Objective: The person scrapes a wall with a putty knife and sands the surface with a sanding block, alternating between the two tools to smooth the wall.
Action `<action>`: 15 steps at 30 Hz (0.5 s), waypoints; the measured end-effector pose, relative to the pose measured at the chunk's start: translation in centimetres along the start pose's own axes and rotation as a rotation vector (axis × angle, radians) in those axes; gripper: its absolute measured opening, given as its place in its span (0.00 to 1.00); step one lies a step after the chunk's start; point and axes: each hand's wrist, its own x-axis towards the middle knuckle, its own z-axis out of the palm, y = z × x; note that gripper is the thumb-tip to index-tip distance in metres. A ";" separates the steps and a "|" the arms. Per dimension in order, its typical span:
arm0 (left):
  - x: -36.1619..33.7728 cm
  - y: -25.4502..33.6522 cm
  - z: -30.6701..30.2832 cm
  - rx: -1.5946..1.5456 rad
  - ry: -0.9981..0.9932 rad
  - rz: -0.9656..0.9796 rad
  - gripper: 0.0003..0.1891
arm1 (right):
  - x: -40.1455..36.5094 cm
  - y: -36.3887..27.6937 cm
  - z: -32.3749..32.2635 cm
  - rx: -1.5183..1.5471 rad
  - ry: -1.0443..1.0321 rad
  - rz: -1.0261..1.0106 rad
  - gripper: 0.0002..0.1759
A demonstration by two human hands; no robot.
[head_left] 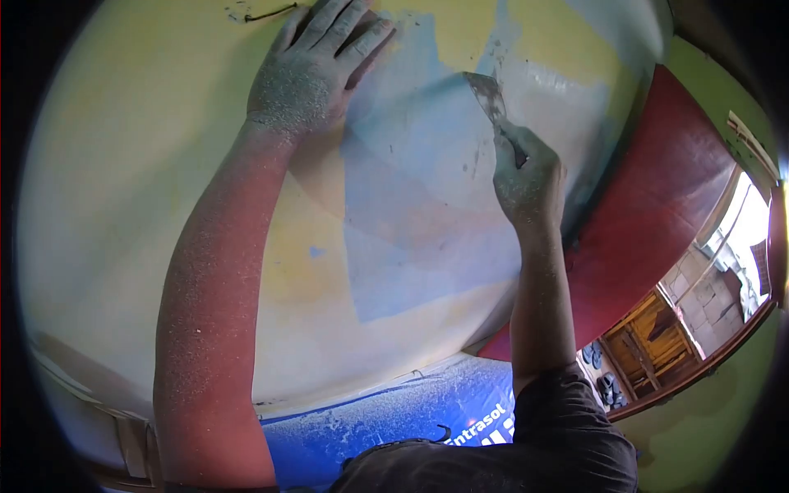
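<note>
Scraper (486, 92): its blade met the painted surface (419, 255), toward the right edge.
Right hand (530, 172): fingers closed round the scraper's handle.
Left hand (308, 82): lay dusty on the surface, fingers slightly spread.
Blue banner (329, 448): dust-speckled, below the surface's lower edge.

Two hands (302, 82) (530, 177) (one pair), one scraper (487, 95) and one banner (386, 415) show.

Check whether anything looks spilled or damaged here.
Pale powder lies strewn over the blue banner below the wall, and coats the left hand. The wall's paint is blotchy, with uneven yellow and blue patches, so it looks worn.
</note>
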 end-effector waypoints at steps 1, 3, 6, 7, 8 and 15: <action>0.0 -0.2 0.3 0.024 -0.002 0.000 0.29 | 0.3 -0.5 -0.7 0.035 -0.042 0.052 0.15; -0.2 -0.3 0.7 0.045 -0.005 -0.009 0.30 | -0.6 1.9 0.5 0.028 -0.004 -0.064 0.15; 0.1 -0.7 0.8 0.047 0.001 -0.013 0.30 | -1.3 2.2 1.0 0.012 -0.005 -0.060 0.15; 0.1 -0.7 0.6 0.048 0.000 -0.010 0.31 | -0.9 1.9 1.2 0.027 0.005 -0.066 0.15; 0.1 -0.5 0.5 0.042 -0.007 0.002 0.31 | -0.8 1.8 1.3 0.038 0.014 -0.061 0.15; 0.0 -0.5 0.4 0.026 0.021 0.013 0.30 | -0.6 1.6 1.0 0.008 0.034 -0.132 0.15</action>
